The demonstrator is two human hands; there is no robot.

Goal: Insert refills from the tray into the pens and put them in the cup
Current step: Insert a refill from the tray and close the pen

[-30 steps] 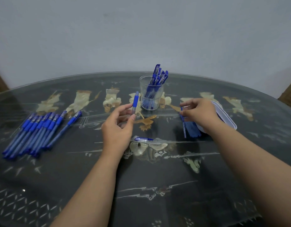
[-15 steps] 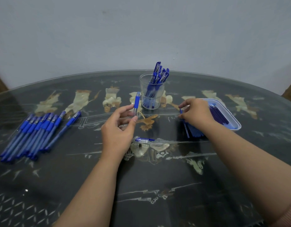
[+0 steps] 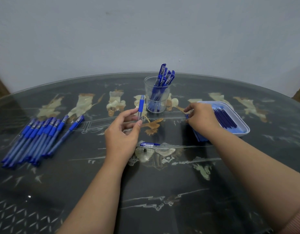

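Refill (image 3: 187, 115) is now pinched by your right grip (image 3: 203, 120) at the tray (image 3: 245, 130) edge, your left grip (image 3: 122, 132) still clamped on the pen (image 3: 140, 106), so insertion can follow.

Blue-grip clear pen (image 3: 140, 109) upright, pinched in left hand (image 3: 122, 132). Dark blue refills (image 3: 227, 119) lie in pale tray (image 3: 244, 132), right side. One refill (image 3: 187, 116) pinched in right hand (image 3: 203, 119). Clear cup (image 3: 156, 101) holds capped pens (image 3: 164, 76). Pen row (image 3: 39, 137) lies left.
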